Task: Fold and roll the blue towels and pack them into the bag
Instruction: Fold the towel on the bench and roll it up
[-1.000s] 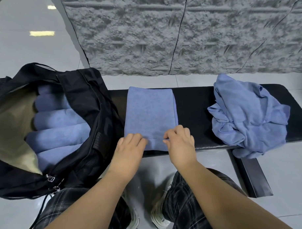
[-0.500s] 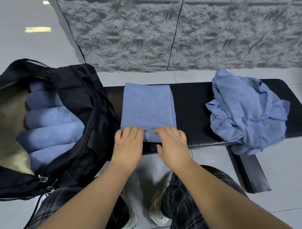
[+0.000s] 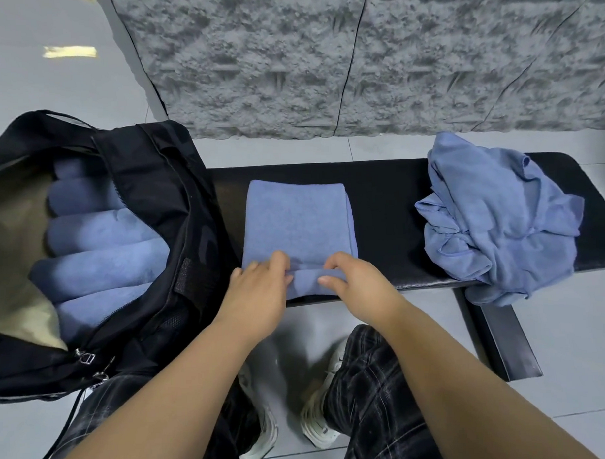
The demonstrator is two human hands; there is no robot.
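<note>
Head-mounted view of the wearer's own body. Both forearms are bare to the lower frame edge, with no sleeve, watch or ring visible. The left hand (image 3: 258,292) and right hand (image 3: 358,285) are ungloved, with short, unpainted nails. The legs are clothed in dark plaid trousers (image 3: 375,391), black crossed by thin pale grey lines. The feet wear off-white, chunky-soled sneakers (image 3: 318,424) with grey panels; lace detail is too small to resolve.

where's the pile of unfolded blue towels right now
The crumpled towel pile sits at the right end of the black bench, right of the folded towel, spilling over the near edge.
</note>
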